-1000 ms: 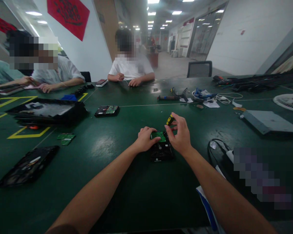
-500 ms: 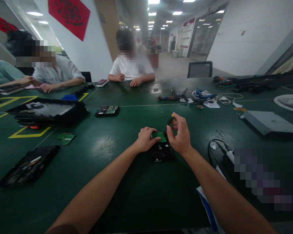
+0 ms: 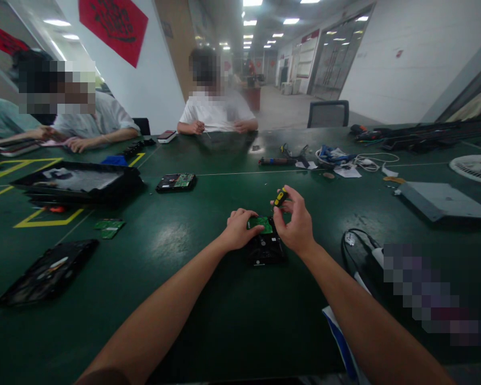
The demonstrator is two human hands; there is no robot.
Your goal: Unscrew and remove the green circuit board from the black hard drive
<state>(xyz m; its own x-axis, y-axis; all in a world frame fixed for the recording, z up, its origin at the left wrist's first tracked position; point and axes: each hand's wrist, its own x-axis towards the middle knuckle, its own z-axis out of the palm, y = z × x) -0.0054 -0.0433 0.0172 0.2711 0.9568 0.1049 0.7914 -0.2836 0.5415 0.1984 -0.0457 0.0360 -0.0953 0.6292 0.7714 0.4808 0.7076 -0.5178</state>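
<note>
A black hard drive with a green circuit board on its upper face lies on the table in front of me. My left hand grips the drive's left side, its thumb lying over the edge of the board. In the fingers of my right hand is a short black-and-yellow screwdriver, held above the drive's right far corner. Its handle leans to the upper right, and the tip is too small to make out.
Another hard drive lies farther left, with loose green circuit boards and a black casing nearer me. Black trays are stacked at left. On the right are a grey metal box and a cable. Co-workers sit across the table.
The screwdriver handle has turned in my right fingers, showing more of its yellow. My left hand and the hard drive stay in place. The co-worker opposite has drawn one hand back.
</note>
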